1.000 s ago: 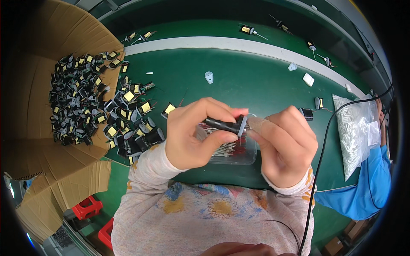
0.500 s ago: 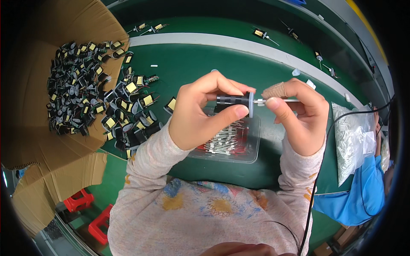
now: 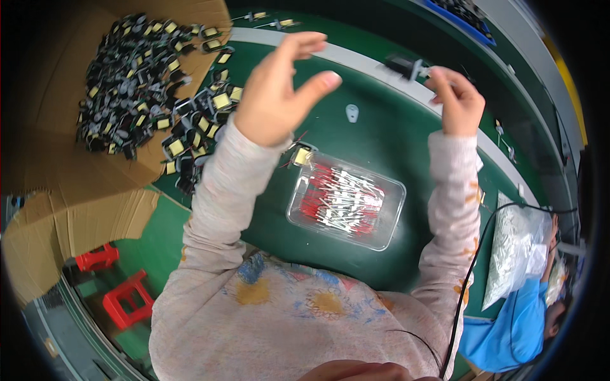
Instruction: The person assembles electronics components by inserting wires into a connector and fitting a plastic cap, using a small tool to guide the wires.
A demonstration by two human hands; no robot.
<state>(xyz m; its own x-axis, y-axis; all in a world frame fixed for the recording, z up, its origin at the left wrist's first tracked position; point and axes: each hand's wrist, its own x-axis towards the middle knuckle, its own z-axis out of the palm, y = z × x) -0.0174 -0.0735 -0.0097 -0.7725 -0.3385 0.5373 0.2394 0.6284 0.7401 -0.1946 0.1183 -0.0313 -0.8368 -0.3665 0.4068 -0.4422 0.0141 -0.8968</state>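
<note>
Red plastic stools [image 3: 117, 286] on floor lower left; clear bag [image 3: 516, 251] right; black cable [image 3: 470, 273] beside it.

Small black part [image 3: 404, 65] with a thin lead, held raised over the green bench, well above the clear tray [image 3: 346, 200].

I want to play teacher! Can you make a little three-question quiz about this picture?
1. True or false: the left hand holds a small black part.
2. What lies in the clear tray? A) red-and-silver pieces B) screws C) coins
3. Fill in: the pile of black and yellow parts sits on a flattened ____ box.

Key: 1 false: its fingers are open and empty, and the right hand holds the small black part. 2 A. 3 cardboard.
</note>
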